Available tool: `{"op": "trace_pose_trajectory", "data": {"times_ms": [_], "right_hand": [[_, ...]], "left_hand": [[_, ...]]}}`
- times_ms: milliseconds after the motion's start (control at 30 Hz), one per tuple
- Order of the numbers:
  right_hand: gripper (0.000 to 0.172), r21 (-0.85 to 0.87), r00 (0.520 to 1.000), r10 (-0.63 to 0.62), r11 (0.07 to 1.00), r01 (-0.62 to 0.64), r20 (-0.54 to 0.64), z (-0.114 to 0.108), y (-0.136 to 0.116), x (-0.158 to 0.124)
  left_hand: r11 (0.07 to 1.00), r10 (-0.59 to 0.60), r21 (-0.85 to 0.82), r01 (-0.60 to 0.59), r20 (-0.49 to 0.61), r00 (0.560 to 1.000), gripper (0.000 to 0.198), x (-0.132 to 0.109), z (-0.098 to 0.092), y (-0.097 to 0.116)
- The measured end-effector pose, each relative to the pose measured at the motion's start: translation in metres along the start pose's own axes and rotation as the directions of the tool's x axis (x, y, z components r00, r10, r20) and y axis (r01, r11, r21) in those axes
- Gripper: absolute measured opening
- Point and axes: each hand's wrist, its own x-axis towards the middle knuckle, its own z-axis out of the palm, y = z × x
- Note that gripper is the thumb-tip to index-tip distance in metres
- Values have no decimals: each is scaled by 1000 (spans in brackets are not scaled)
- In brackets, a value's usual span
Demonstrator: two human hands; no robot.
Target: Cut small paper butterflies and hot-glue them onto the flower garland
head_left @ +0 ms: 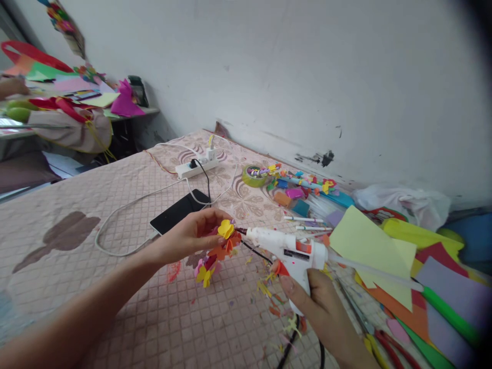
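Note:
Near the middle of the head view, my left hand (pixel 196 230) pinches a strand of paper flowers (pixel 218 252) in yellow, orange, pink and dark red. The strand hangs below my fingers, above the patterned tablecloth. My right hand (pixel 323 302) is wrapped around the handle of a white hot glue gun (pixel 295 251), with the thumb beside its orange trigger. The gun points left, its dark nozzle touching or very close to the yellow flower at my left fingertips. A clear glue stick sticks out of the gun's back end.
Behind my left hand lie a black phone (pixel 180 210) and a white power strip (pixel 197 168) with cables. A roll of green tape (pixel 254 176) stands farther back. Coloured paper sheets (pixel 371 251), scissors (pixel 371 341) and a plastic bag (pixel 403 205) crowd the right. Another person's hand (pixel 13 87) shows far left.

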Motion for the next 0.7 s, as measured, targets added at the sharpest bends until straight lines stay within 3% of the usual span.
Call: {"op": "trace_pose_trajectory", "data": {"times_ms": [100,367,567,700], "right_hand": [[34,11,999,-17,1000,16,35,-1,1,0],[35,-37,997,-72,997,71,-27,-1,-6,4],[32,-35,994,-82,996,85,69,-5,-14,1],[33,-45,991,-111,992,114,74,-7,-18,1]], "left_hand": [[1000,4,12,-3,-5,1000,28,0,-1,-1],[1000,5,29,-5,1,1000,30,0,-2,-4],[997,7,75,-7,-10,1000,30,-1,-1,-1],[997,14,80,-13,-16,1000,30,-2,-2,-1]]}}
